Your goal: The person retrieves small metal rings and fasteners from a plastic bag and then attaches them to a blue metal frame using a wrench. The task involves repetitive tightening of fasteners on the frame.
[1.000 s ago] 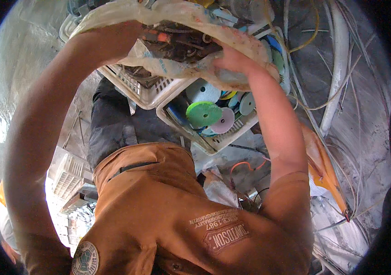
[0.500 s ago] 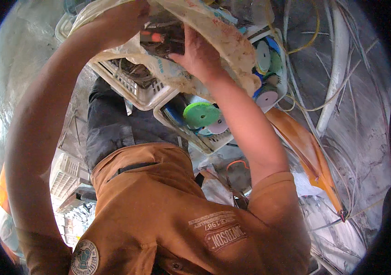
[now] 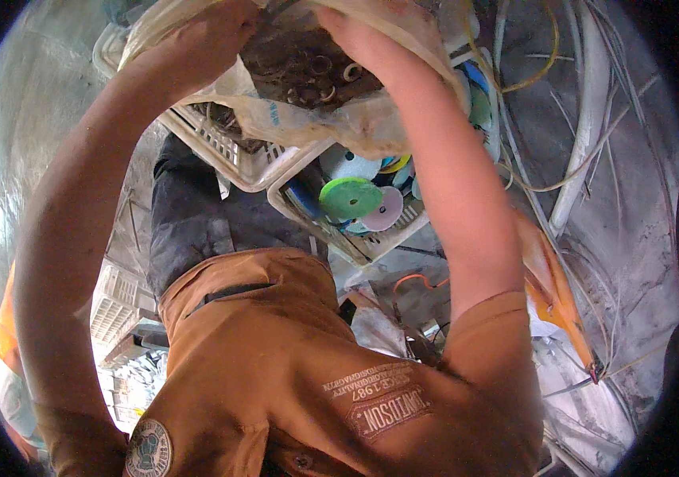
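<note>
A translucent, dirty plastic bag point(image 3: 339, 123) gapes wide, its rim folded outward over white baskets. Inside it lie dark brown loose parts point(image 3: 288, 67), among them several small rings. My left hand point(image 3: 228, 32) is at the bag's left side, its fingers curled near the top edge; what they hold is hidden. Over the bag's far right part reaches my right hand point(image 3: 351, 32), its fingers running out of sight at the top edge. A dark grey piece shows between the two hands, too cut off to name.
Below the bag stands a white slatted basket point(image 3: 256, 171). Beside it, another basket point(image 3: 363, 254) holds a green disc point(image 3: 351, 199) and several other round discs. Loose cables and a pale pipe point(image 3: 582, 135) run along the right. An orange sheet-like piece point(image 3: 558, 290) lies there too.
My right hand has moved up and away from the bag's middle. An orange-red piece seen in the bag before is out of sight, and the ringed parts now show. My left hand shifted slightly.
</note>
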{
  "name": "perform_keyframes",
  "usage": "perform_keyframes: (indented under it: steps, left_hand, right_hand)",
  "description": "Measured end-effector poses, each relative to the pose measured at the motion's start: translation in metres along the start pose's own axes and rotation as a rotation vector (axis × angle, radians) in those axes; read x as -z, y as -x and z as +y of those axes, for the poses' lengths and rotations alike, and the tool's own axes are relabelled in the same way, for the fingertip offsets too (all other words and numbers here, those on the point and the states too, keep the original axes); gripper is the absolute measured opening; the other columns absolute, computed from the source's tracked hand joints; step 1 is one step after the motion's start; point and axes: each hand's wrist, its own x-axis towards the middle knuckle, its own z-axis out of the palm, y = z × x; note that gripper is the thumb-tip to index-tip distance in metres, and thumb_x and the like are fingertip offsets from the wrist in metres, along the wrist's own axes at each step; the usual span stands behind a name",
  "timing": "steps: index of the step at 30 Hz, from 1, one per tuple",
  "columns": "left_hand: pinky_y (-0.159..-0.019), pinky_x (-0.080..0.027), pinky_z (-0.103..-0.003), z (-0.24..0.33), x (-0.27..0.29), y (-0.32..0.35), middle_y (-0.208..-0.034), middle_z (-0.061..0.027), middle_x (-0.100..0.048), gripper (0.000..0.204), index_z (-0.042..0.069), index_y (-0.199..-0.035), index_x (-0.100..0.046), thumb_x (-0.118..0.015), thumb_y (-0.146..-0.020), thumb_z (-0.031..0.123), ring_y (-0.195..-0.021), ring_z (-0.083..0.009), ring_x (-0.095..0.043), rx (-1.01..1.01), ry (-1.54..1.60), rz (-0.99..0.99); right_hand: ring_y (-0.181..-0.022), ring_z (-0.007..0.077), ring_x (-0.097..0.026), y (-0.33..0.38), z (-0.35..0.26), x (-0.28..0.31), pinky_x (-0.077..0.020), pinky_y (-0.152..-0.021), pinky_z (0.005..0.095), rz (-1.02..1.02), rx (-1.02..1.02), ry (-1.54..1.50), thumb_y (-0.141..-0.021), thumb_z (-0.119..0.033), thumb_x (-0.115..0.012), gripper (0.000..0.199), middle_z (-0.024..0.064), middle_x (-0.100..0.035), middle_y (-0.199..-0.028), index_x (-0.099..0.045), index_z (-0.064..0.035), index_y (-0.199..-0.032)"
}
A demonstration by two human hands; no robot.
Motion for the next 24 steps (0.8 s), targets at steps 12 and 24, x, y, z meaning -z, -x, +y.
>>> perform_keyframes:
  steps: [12, 24]
  left_hand:
    - [-0.069, -0.050, -0.044, -0.002, -0.011, 0.006, -0.085, -0.0206, -0.063, 0.021, 0.001, -0.091, -0.064, -0.054, -0.090, 0.020, -0.081, -0.0392, -0.061, -0.184, -0.342, -0.051]
    - [-0.069, -0.048, -0.047, 0.018, -0.001, -0.005, -0.084, -0.0192, -0.063, 0.019, 0.005, -0.099, -0.060, -0.052, -0.089, 0.019, -0.081, -0.0374, -0.061, -0.074, -0.249, -0.104]
  right_hand:
    - [-0.110, 0.0358, -0.051, 0.029, 0.063, -0.126, -0.0382, -0.097, 0.0423, 0.270, 0.218, -0.172, -0.073, -0.031, -0.072, 0.056, 0.0180, -0.057, -0.117, -0.055, -0.0076, -0.121]
    - [-0.109, 0.0315, -0.054, -0.043, 0.065, -0.121, -0.0407, -0.094, 0.0418, 0.380, 0.272, -0.131, -0.084, -0.035, -0.059, 0.040, 0.0122, -0.059, -0.119, -0.059, -0.0118, -0.117]
